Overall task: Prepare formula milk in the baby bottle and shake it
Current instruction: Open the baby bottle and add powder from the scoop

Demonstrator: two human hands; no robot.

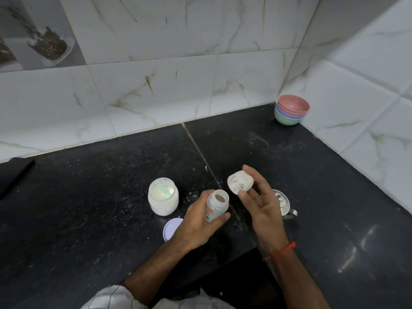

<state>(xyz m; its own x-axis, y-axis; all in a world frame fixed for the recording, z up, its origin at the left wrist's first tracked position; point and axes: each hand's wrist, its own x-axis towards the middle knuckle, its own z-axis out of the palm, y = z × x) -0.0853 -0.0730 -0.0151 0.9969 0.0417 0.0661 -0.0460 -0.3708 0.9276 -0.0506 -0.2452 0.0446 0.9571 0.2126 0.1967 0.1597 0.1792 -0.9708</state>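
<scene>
My left hand (196,224) grips a clear baby bottle (217,205) with its mouth open, tilted a little above the black counter. My right hand (259,201) holds the bottle's whitish cap (240,182) between thumb and fingertips, just right of and above the bottle mouth. An open glass jar of white formula powder (163,196) with a pale green scoop (162,188) inside stands to the left of the bottle. Its round lid (170,228) lies flat on the counter, partly hidden by my left hand.
A steel vessel with a lid (282,202) sits behind my right hand. Stacked coloured bowls (291,110) stand in the far right corner against the tiled walls. White powder specks dot the black counter (89,208). A dark object (15,175) lies at the far left.
</scene>
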